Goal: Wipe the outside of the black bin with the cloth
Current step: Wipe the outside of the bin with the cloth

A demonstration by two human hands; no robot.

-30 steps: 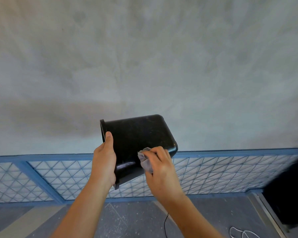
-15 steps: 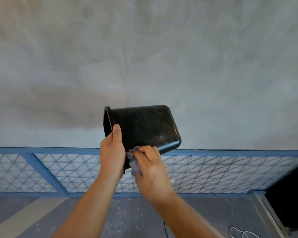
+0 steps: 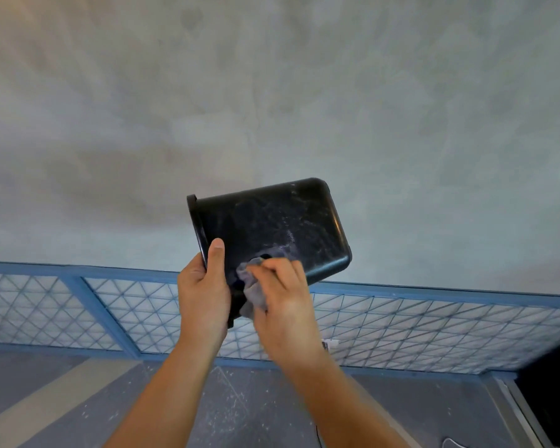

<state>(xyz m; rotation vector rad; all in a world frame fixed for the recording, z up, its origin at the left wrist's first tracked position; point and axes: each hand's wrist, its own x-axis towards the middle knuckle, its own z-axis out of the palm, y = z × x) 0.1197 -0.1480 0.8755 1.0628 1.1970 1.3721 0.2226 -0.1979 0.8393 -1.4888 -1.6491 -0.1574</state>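
Wall (image 3: 401, 108), mesh fence (image 3: 417, 331) behind bin (image 3: 272, 221)

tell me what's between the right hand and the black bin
The grey cloth, bunched under the right hand and pressed against the black bin, as the head view shows.

Both forearms raised forward, left hand (image 3: 204, 295) grips bin (image 3: 272, 221) rim, thumb up; right hand (image 3: 285, 305) fingers curled round cloth (image 3: 253, 286).

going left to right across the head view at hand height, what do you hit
left hand → grey cloth → right hand → dark shape at the right edge; black bin left out, it spans both hands
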